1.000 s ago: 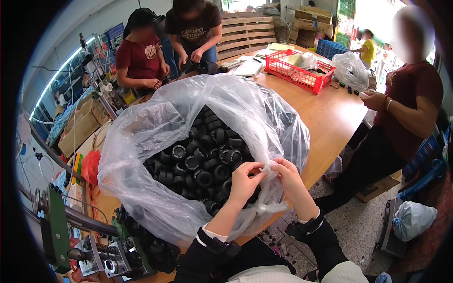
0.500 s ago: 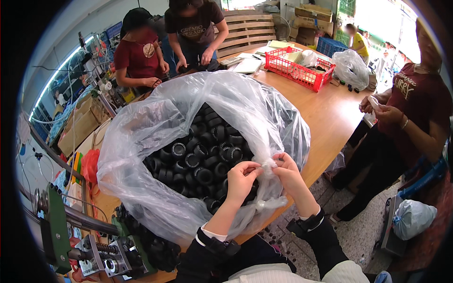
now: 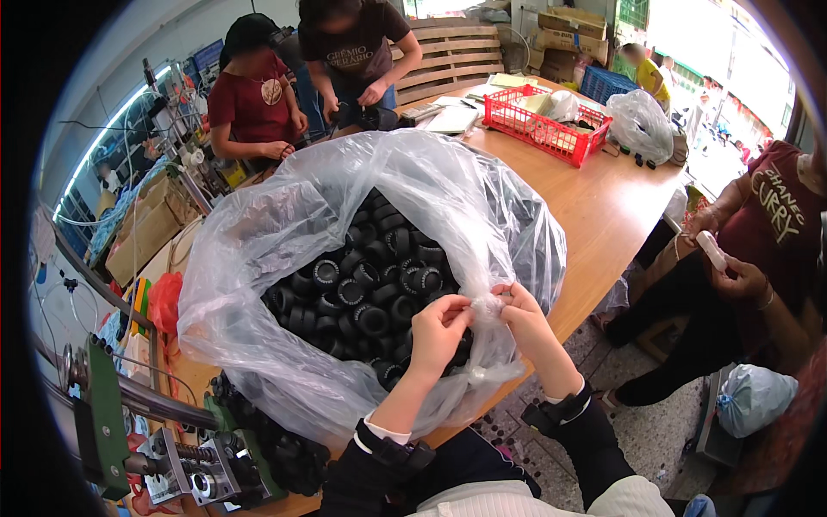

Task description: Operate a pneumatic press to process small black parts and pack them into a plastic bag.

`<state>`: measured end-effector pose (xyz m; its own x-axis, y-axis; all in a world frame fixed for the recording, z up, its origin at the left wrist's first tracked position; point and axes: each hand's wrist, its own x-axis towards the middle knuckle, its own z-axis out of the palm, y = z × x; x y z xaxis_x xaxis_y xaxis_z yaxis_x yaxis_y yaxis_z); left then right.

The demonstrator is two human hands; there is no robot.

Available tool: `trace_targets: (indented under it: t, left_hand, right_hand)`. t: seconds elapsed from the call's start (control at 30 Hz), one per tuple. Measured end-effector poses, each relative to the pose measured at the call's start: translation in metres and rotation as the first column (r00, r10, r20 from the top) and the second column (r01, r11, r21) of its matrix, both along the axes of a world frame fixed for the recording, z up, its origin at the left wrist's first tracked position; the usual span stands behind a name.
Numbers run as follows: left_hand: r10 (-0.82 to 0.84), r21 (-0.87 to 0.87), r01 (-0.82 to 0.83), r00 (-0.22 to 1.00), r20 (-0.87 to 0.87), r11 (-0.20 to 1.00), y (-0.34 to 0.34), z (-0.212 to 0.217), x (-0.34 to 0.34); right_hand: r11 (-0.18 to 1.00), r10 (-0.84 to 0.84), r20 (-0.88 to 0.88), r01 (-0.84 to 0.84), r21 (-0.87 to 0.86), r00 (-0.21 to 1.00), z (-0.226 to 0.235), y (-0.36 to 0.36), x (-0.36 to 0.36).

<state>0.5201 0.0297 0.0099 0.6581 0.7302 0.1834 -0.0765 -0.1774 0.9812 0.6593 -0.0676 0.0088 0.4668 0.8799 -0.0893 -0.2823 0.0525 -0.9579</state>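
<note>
A large clear plastic bag (image 3: pixel 237 323) lies wide open on the table, its rim bunched into a thick ring. Inside it is a heap of small black ring-shaped rubber pieces (image 3: pixel 372 321), like little tyres, with pale lettering on their sides. On the bag's right side, the plastic is gathered into a twisted knot. My left hand (image 3: pixel 438 334) pinches this gathered plastic from the left, thumb and fingertips together. From the other side, my right hand (image 3: pixel 525 317) grips the same knot with bent fingers. Another knotted lump of plastic shows just below my hands.
A red crate (image 3: pixel 547 129) and a filled clear bag (image 3: pixel 642 127) stand on the wooden table (image 3: pixel 603 202) beyond. A green machine (image 3: pixel 105 422) is at lower left. Two people work across the table; another person (image 3: pixel 775 207) is at right, beside a tied bag (image 3: pixel 756 401).
My hands stay at the knot, shifting only slightly downward. The person at right has moved lower, with a white item now showing more clearly in the hands. The far co-worker's hands have shifted.
</note>
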Motion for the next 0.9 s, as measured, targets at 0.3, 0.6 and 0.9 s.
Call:
trace_targets:
  t: [0.3, 0.6, 0.9]
  left_hand:
    - [0.030, 0.106, -0.027, 0.999, -0.025, 0.994, -0.004, 0.000, -0.003]
    - [0.058, 0.111, -0.067, 0.995, 0.076, 0.992, -0.006, 0.001, 0.005]
    - [0.098, 0.040, -0.098, 0.995, 0.022, 0.994, -0.018, -0.001, 0.012]
  right_hand:
    - [0.995, -0.043, 0.077, 0.035, 0.098, 0.996, 0.009, -0.002, -0.002]
    - [0.997, 0.033, 0.020, -0.035, 0.071, 0.999, -0.001, -0.008, 0.007]
    - [0.973, 0.048, -0.017, -0.043, 0.226, 0.999, -0.019, -0.007, 0.002]
